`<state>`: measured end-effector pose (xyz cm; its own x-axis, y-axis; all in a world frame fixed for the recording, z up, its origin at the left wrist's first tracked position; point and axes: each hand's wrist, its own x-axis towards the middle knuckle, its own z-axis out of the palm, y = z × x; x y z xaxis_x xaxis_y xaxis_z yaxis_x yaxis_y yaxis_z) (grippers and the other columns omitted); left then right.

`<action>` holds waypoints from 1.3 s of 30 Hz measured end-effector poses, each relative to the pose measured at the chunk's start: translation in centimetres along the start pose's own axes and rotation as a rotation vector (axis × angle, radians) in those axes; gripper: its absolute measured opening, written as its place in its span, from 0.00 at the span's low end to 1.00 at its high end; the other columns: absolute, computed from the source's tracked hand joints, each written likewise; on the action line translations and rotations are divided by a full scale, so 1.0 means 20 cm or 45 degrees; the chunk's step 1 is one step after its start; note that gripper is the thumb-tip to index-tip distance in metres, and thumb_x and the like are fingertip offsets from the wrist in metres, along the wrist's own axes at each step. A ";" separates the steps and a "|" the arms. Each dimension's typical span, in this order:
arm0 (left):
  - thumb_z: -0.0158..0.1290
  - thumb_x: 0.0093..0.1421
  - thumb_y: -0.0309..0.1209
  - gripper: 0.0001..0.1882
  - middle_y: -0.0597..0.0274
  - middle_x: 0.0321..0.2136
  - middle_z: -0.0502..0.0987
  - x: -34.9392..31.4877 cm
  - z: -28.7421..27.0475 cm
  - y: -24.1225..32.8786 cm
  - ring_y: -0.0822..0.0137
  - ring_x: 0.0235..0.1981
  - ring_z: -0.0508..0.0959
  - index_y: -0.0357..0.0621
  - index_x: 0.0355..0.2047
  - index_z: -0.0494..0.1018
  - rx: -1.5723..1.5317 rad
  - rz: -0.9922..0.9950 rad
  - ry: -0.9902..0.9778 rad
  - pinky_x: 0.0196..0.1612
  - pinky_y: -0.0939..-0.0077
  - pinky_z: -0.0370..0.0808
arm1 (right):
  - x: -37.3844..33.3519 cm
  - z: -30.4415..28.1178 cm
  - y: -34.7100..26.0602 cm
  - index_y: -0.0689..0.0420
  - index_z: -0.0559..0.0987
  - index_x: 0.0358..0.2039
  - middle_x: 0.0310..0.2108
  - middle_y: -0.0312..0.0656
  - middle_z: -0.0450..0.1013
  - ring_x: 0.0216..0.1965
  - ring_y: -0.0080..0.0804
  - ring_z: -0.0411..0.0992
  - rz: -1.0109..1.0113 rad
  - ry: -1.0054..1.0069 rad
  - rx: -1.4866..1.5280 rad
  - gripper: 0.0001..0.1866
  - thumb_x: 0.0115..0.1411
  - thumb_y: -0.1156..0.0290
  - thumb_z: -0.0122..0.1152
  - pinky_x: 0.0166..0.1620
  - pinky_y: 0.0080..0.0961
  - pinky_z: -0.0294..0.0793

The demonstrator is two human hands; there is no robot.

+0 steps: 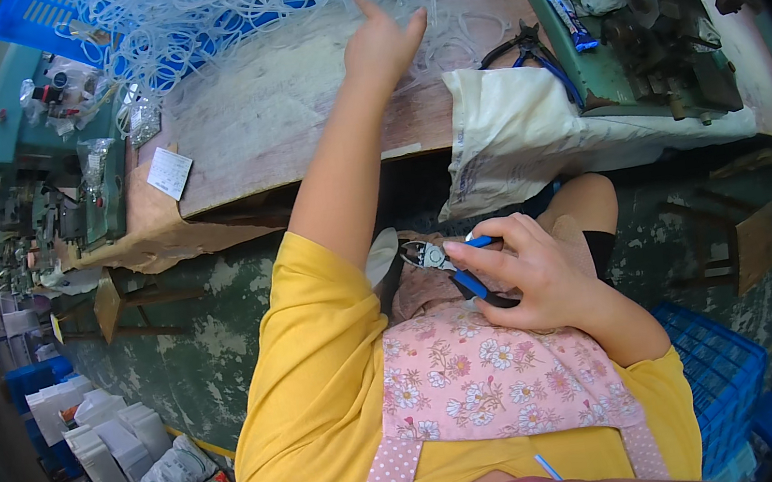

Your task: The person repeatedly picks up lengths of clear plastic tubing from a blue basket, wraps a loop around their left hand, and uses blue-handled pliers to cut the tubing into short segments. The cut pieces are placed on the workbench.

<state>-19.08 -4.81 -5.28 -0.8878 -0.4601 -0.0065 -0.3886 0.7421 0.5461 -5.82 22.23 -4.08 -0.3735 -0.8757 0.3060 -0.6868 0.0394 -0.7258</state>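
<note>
Far side of the table: clear tubing (200,17) heaped over a blue basket (30,17), loose loops spilling onto the tabletop (271,110); probably kept there so strands stay within arm's reach.
Left hand (380,47): out at the near edge of the heap, thumb and index finger spread wide, no strand seen pinched; contact with tubing, cannot tell. Arm well extended, presumably because the pile sits far back.
Right hand (536,270): wrapped around blue-handled pliers (471,280), holding them; handles look parted, gap at the tool's tips too small to tell.
Pliers position: near middle, over the lap, in front of the pink floral apron (509,361), tips pointing left; likely held low and close to spare the arm.
Second pliers (541,57): far right, lying beside the green machine (604,81), in neither hand; maybe a spare set aside.
White sack (508,127): right, draped over the near table edge, perhaps as padding.
Paper card (170,173): left, lying apart from the tubing, likely so it stays readable.
</note>
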 end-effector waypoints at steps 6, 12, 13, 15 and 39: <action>0.46 0.58 0.47 0.42 0.31 0.46 0.74 -0.03 -0.10 -0.14 0.45 0.52 0.74 0.25 0.63 0.52 -0.018 0.160 0.117 0.53 0.64 0.71 | -0.03 0.00 0.05 0.47 0.71 0.59 0.46 0.47 0.67 0.44 0.45 0.68 0.016 0.065 0.012 0.39 0.41 0.71 0.69 0.49 0.37 0.69; 0.45 0.60 0.41 0.28 0.48 0.45 0.76 -0.38 -0.28 -0.27 0.64 0.36 0.73 0.37 0.57 0.67 -1.774 0.051 0.054 0.40 0.67 0.69 | 0.01 0.00 0.05 0.50 0.69 0.60 0.46 0.47 0.67 0.46 0.48 0.69 0.192 0.189 0.255 0.39 0.44 0.73 0.68 0.49 0.36 0.71; 0.44 0.61 0.41 0.27 0.51 0.44 0.75 -0.47 -0.25 -0.24 0.67 0.34 0.70 0.38 0.56 0.67 -2.121 0.058 0.083 0.38 0.68 0.68 | 0.02 0.00 0.04 0.50 0.69 0.61 0.46 0.47 0.67 0.47 0.49 0.69 0.242 0.192 0.287 0.39 0.45 0.73 0.68 0.49 0.36 0.71; 0.44 0.61 0.41 0.29 0.59 0.37 0.70 -0.65 -0.21 -0.19 0.69 0.32 0.67 0.41 0.60 0.62 -2.541 0.270 -0.060 0.39 0.69 0.67 | 0.06 0.00 0.02 0.49 0.71 0.60 0.45 0.47 0.67 0.42 0.46 0.70 0.138 0.246 0.127 0.38 0.44 0.73 0.68 0.45 0.34 0.72; 0.48 0.55 0.39 0.40 0.59 0.33 0.64 -0.94 -0.17 -0.01 0.67 0.30 0.65 0.53 0.68 0.51 -2.586 0.466 0.207 0.40 0.71 0.64 | 0.07 -0.01 -0.07 0.43 0.73 0.59 0.43 0.46 0.65 0.37 0.43 0.67 0.024 0.109 -0.234 0.41 0.39 0.71 0.69 0.42 0.36 0.69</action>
<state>-1.43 2.07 -2.38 -0.7743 -0.5629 0.2891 0.6290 -0.6344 0.4493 -5.44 21.03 -2.46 -0.4333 -0.8303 0.3505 -0.7787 0.1491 -0.6094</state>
